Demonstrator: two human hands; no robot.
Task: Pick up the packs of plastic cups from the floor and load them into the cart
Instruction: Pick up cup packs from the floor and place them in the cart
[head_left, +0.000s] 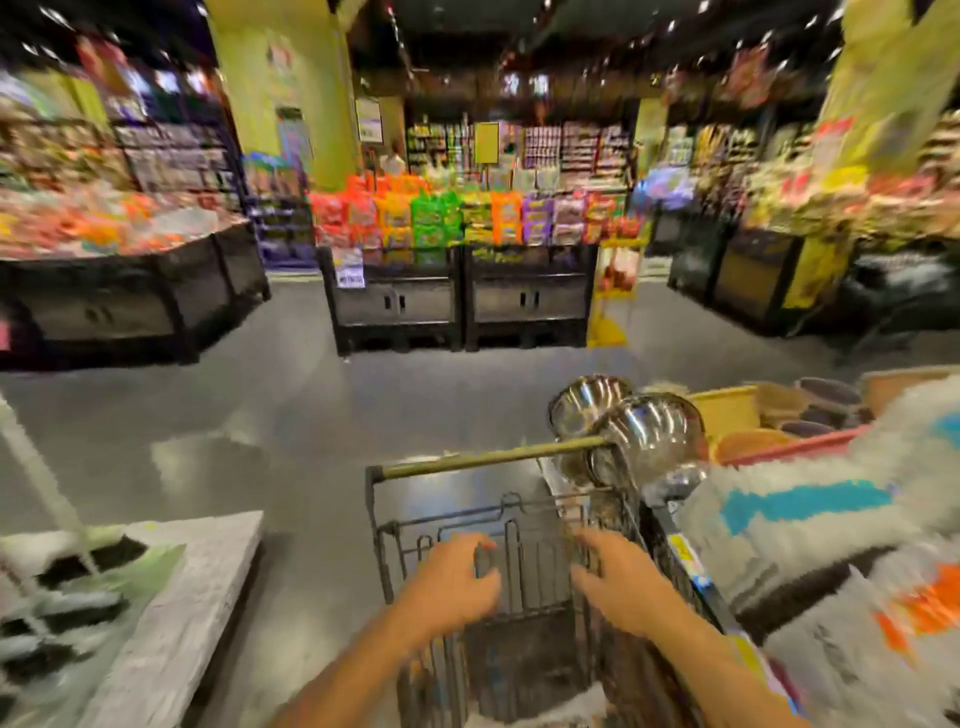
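Left hand (452, 579) and right hand (621, 590) are hovering over the near cart (493, 458); right fingers are lying loose, left too blurred to tell.

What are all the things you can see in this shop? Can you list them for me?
cart: one, dark wire with a brass-coloured bar, bottom middle
steel bowls: at least two, shiny silver, at the cart's far right corner
white packs: several, white with blue and orange marks, right of the cart; contents too blurred to tell
snack bags: many, red, orange, green, purple, on the black stands ahead
yellow floor sign: one, right of those stands
left hand: one, at the cart's near end
right hand: one, beside it; grips blurred
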